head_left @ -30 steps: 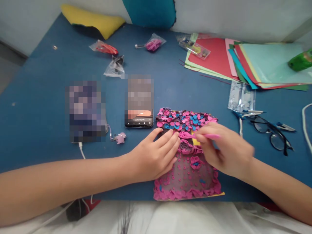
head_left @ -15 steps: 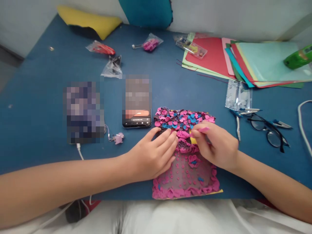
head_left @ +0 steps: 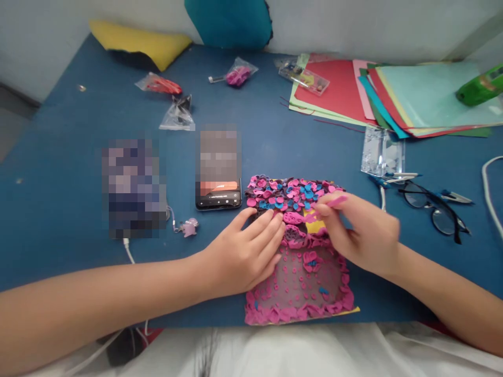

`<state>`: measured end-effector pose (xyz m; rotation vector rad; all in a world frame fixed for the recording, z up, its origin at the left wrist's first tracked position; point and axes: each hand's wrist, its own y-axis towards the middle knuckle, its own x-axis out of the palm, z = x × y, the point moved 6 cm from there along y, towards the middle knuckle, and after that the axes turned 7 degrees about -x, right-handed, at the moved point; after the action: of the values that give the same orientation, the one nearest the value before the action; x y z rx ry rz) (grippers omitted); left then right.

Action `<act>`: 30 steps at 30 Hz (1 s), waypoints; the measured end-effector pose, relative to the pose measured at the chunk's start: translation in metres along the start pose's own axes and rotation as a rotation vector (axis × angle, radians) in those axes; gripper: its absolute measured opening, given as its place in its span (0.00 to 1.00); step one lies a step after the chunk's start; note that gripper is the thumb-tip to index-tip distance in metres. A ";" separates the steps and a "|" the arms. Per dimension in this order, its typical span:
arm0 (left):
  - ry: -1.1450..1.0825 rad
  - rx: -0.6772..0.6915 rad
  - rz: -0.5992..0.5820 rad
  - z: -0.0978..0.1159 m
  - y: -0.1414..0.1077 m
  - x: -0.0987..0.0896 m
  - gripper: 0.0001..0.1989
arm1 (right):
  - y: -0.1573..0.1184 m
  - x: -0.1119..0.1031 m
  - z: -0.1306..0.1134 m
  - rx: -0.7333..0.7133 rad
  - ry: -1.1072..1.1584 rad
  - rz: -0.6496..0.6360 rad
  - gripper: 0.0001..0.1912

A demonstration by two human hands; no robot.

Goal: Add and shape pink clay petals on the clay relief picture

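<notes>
In front of me lies a decorated panel [head_left: 296, 275] covered in pink, blue and dark purple clay-like pieces, with petals crowded along its top and a ruffled pink border below. My left hand [head_left: 245, 248] rests flat on its left side, fingers stretched out. In my right hand [head_left: 359, 230], thumb and fingers pinch a slim pink stick-like piece [head_left: 338, 201]; its lower end points at a pink oval ornament [head_left: 293, 218]. Beside that ornament a bare yellow patch [head_left: 315, 224] of the panel shows. Whether the pink piece is a tool or soft clay I cannot tell.
Left of the panel are a phone [head_left: 218, 196] and a blurred-out device [head_left: 133, 183] on a white cable. Eyeglasses [head_left: 442, 220] and a clear case [head_left: 383, 152] lie to the right. Coloured sheets [head_left: 432, 99], small plastic bags [head_left: 178, 115] and a green bottle [head_left: 481, 86] sit farther back.
My right hand has moved slightly right with the pink piece, uncovering more of the yellow patch. The left hand stays in place on the panel. The view has shifted slightly.
</notes>
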<state>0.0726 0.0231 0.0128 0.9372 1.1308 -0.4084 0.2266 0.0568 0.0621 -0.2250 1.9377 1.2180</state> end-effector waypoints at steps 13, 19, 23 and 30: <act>0.002 -0.007 -0.001 0.000 0.000 0.000 0.18 | 0.005 0.000 -0.005 -0.069 0.062 -0.108 0.08; 0.003 -0.002 0.005 0.000 0.001 0.000 0.19 | 0.003 0.002 -0.003 -0.058 0.026 -0.070 0.09; -0.011 0.004 0.010 0.000 0.002 -0.001 0.19 | 0.003 0.000 -0.003 -0.060 0.012 -0.046 0.08; -0.011 0.004 0.005 0.001 0.003 -0.003 0.19 | 0.006 -0.005 -0.006 -0.063 -0.010 -0.014 0.07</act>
<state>0.0745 0.0235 0.0166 0.9401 1.1181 -0.4111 0.2229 0.0541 0.0708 -0.2635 1.8880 1.2697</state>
